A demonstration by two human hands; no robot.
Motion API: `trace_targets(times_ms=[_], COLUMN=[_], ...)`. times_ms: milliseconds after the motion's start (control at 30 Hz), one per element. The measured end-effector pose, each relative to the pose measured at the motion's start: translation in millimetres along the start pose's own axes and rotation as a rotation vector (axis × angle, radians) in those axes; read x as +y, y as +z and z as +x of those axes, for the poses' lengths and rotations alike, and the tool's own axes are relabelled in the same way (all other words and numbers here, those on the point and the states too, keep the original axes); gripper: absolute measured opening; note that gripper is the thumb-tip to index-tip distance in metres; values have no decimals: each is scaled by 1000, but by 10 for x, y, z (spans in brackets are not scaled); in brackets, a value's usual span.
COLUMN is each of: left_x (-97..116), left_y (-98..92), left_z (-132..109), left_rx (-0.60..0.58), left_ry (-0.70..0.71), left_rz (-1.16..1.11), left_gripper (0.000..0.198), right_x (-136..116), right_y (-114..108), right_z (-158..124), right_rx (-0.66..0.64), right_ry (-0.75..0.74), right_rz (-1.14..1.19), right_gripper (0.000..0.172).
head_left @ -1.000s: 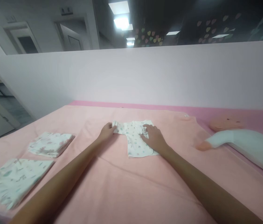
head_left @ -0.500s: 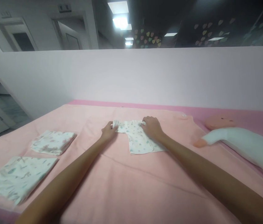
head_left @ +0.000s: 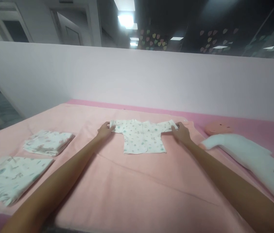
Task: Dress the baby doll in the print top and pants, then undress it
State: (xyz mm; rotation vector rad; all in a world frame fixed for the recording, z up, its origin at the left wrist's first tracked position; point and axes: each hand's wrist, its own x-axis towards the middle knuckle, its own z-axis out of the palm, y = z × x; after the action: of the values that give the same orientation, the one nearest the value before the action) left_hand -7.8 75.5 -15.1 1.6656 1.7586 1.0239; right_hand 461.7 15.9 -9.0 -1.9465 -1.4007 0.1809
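Head view: small printed shirt point(head_left: 142, 139) lies spread near the middle of the pink cover point(head_left: 132, 187), neckline toward the white wall point(head_left: 137, 77), hem toward us, both sleeves drawn out sideways. We have one cuff in each hand: left hand point(head_left: 106, 130) mostly closed, thumb and fingers pinching the sleeve end on our left; right hand point(head_left: 179, 131) likewise, pinching the opposite sleeve end. Whether the cuffs are lifted off the cover, we cannot tell.

Progress, by our judgement: spreading looks nearly complete, body flat and both sleeves extended; neither cuff is released yet, and we see no fold across the body.

Outward, to our left: a folded cloth point(head_left: 48, 142) and, nearer us, a larger-looking folded cloth point(head_left: 15, 176), apart and untouched. To our right: a doll point(head_left: 242, 149) in a pale suit, one arm reaching near our right forearm; contact unclear
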Motion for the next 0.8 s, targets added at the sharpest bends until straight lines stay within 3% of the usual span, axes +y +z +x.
trace_targets(times_ms=[267, 500, 667, 800], left_x=[169, 189, 130, 69], left_y=[2, 115, 148, 149], left_z=[141, 254, 262, 277], left_rx=[-48, 29, 44, 52], left_ry=[-59, -29, 47, 67], left_rz=[145, 259, 236, 171], left_gripper=[29, 49, 35, 36], right_x=[108, 152, 126, 164], right_y=[191, 348, 447, 422], right_z=[2, 181, 284, 297], right_rx=[-14, -90, -44, 35], right_ry=[112, 162, 212, 267], right_rz=[119, 30, 14, 63], right_gripper=[42, 53, 48, 48])
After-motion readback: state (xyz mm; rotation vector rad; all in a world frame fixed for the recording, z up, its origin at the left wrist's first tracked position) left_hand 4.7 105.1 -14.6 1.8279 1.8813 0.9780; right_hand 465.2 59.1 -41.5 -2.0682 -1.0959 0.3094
